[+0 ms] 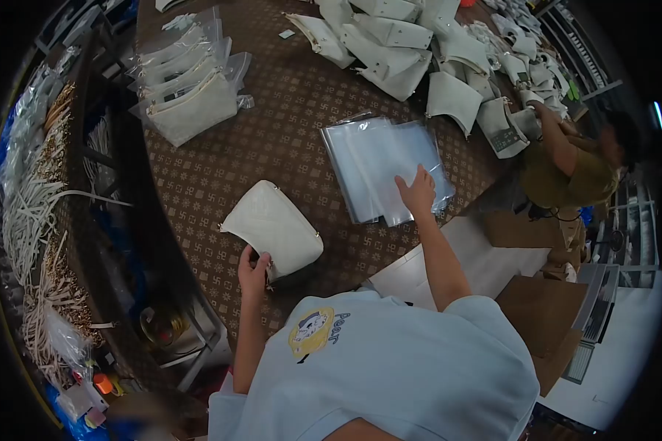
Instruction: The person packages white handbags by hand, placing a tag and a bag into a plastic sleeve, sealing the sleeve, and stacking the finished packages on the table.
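A white handbag lies on the patterned brown tabletop, its curved opening facing down-left. My left hand grips it at the lower edge by that opening, fingers partly hidden behind the edge. To the right lies a stack of clear plastic bags, spread in overlapping layers. Over the right side of this stack is my right hand, thumb and fingers apart, fingertips right at the top sheet.
Several white handbags in plastic lie overlapped at the back left. A big heap of white handbags covers the back right, where a co-worker handles one. Straps hang at left; cardboard boxes stand at right.
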### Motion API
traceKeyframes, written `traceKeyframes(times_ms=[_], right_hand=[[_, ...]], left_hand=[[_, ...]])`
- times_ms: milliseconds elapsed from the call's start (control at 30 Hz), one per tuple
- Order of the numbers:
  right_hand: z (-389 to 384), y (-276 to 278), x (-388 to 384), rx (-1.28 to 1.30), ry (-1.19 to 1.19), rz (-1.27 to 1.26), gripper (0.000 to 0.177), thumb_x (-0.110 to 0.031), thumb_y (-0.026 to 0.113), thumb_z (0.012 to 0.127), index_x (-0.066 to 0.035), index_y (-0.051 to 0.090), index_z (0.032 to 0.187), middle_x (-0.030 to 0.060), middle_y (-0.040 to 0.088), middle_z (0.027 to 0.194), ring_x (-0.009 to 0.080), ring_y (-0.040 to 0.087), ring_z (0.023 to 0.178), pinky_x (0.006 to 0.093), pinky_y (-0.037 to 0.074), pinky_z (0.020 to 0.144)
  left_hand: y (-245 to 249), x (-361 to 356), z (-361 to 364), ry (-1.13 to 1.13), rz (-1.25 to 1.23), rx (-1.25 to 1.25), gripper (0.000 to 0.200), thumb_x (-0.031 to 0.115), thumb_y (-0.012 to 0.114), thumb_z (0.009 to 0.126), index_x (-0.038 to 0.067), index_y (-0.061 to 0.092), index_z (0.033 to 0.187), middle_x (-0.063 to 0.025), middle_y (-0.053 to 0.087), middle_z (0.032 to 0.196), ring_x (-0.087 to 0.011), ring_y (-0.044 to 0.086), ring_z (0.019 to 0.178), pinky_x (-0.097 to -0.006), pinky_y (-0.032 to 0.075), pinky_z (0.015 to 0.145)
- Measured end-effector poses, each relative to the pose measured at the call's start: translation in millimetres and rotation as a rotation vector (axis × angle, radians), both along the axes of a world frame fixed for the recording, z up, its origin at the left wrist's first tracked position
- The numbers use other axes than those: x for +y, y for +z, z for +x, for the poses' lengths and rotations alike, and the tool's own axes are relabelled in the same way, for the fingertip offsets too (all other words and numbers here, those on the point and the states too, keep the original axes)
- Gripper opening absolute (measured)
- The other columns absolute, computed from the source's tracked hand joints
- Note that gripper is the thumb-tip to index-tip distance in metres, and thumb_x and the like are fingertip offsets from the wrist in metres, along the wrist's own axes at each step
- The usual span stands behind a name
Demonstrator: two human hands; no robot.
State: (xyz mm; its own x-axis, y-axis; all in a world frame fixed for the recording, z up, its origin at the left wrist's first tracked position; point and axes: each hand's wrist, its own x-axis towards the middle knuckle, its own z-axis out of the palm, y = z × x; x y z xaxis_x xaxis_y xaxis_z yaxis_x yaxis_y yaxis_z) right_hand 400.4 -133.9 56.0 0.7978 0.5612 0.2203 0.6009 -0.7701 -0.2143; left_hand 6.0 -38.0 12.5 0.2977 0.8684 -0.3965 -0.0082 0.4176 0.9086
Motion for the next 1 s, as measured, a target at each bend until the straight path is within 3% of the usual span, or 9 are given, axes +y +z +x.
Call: traceKeyframes(times_ms=[200, 433, 533, 600, 633, 700, 800, 900, 1000], right_hand=[[13.0, -15.6, -6.5, 0.383, 0.027, 0.005, 0.032, -0.038, 0.065, 0.08, -0.008, 0.065, 0.091, 0.0098, 0.064, 0.092, 0.0328, 0.059, 0.089, 0.0439, 0.045, 0.077], [13.1, 10.7, -6.9, 0.146, 0.212, 0.198, 0.015, -0.024, 0.067, 0.079, -0.009, 0.064, 0.081, 0.0068, 0.065, 0.09, 0.0304, 0.06, 0.084, 0.0407, 0.045, 0.073], [-2.8, 26.5, 6.2, -0.006, 0.367, 0.428, 0.007, -0.017, 0.067, 0.078, -0.011, 0.064, 0.079, 0.0048, 0.065, 0.092, 0.0275, 0.059, 0.085, 0.0392, 0.044, 0.076], [-30.5, 54.7, 19.8, -0.119, 0.591, 0.497, 0.006, -0.013, 0.069, 0.074, -0.012, 0.064, 0.078, 0.0031, 0.064, 0.091, 0.0247, 0.059, 0.087, 0.0388, 0.042, 0.08], [-50.8, 67.4, 26.8, -0.069, 0.701, 0.515, 0.007, -0.012, 0.07, 0.073, -0.012, 0.064, 0.076, 0.003, 0.064, 0.094, 0.0254, 0.058, 0.089, 0.0401, 0.042, 0.081], [-98.7, 86.7, 33.6, 0.021, 0.974, 0.508, 0.008, -0.011, 0.07, 0.073, -0.013, 0.064, 0.076, 0.0025, 0.063, 0.098, 0.026, 0.057, 0.094, 0.0416, 0.042, 0.085], [-163.0, 88.3, 32.7, 0.129, 1.376, 0.426, 0.013, -0.014, 0.071, 0.073, -0.015, 0.065, 0.084, 0.0021, 0.061, 0.107, 0.0251, 0.055, 0.104, 0.0422, 0.041, 0.091], [-187.0, 104.9, 26.6, 0.425, 1.574, 0.378, 0.019, -0.019, 0.072, 0.075, -0.016, 0.065, 0.093, 0.0015, 0.059, 0.112, 0.0255, 0.052, 0.112, 0.0431, 0.039, 0.096], [-153.1, 104.1, 44.2, 0.639, 1.217, 0.398, 0.026, -0.025, 0.07, 0.079, -0.013, 0.064, 0.102, 0.0047, 0.058, 0.116, 0.0222, 0.052, 0.115, 0.0345, 0.04, 0.095]], left_hand=[[16.9, 10.8, 2.9, 0.033, -0.22, -0.08, 0.032, 0.008, 0.061, 0.086, 0.0, 0.048, 0.114, -0.0054, 0.06, 0.098, -0.0121, 0.057, 0.083, -0.0262, 0.047, 0.073], [12.8, 1.5, -7.6, -0.168, -0.098, -0.096, 0.037, 0.009, 0.062, 0.085, 0.001, 0.047, 0.118, -0.0069, 0.06, 0.103, -0.0134, 0.058, 0.087, -0.0278, 0.048, 0.076], [28.8, -5.6, -7.8, -0.379, -0.176, 0.254, 0.047, 0.012, 0.064, 0.084, 0.002, 0.045, 0.125, -0.009, 0.057, 0.112, -0.0159, 0.057, 0.098, -0.0299, 0.047, 0.084], [65.7, -19.0, 12.6, -0.175, 0.574, 0.855, 0.047, 0.016, 0.068, 0.083, -0.001, 0.048, 0.122, -0.0096, 0.056, 0.109, -0.0179, 0.054, 0.1, -0.0297, 0.048, 0.08], [80.3, -19.9, 25.3, -0.166, 0.57, 0.861, 0.047, 0.016, 0.068, 0.083, -0.001, 0.048, 0.122, -0.0096, 0.056, 0.109, -0.0179, 0.054, 0.1, -0.0297, 0.048, 0.08], [106.6, -17.4, 51.5, -0.011, 0.294, 0.185, 0.051, 0.024, 0.065, 0.085, 0.0, 0.046, 0.126, -0.0126, 0.055, 0.116, -0.0215, 0.054, 0.106, -0.0339, 0.048, 0.083], [141.8, -2.9, 74.5, -0.023, -0.097, -0.115, 0.05, 0.03, 0.058, 0.089, 0.0, 0.045, 0.128, -0.0153, 0.053, 0.123, -0.0243, 0.053, 0.11, -0.0394, 0.048, 0.086], [92.9, 13.4, 49.7, 0.026, -0.359, -0.344, 0.048, 0.033, 0.05, 0.093, 0.002, 0.044, 0.129, -0.0168, 0.05, 0.128, -0.0259, 0.054, 0.11, -0.0423, 0.047, 0.09], [101.7, 10.0, 27.1, 0.054, -0.381, -0.656, 0.046, 0.035, 0.042, 0.095, 0.003, 0.045, 0.128, -0.0185, 0.049, 0.128, -0.034, 0.053, 0.112, -0.0507, 0.046, 0.09]])
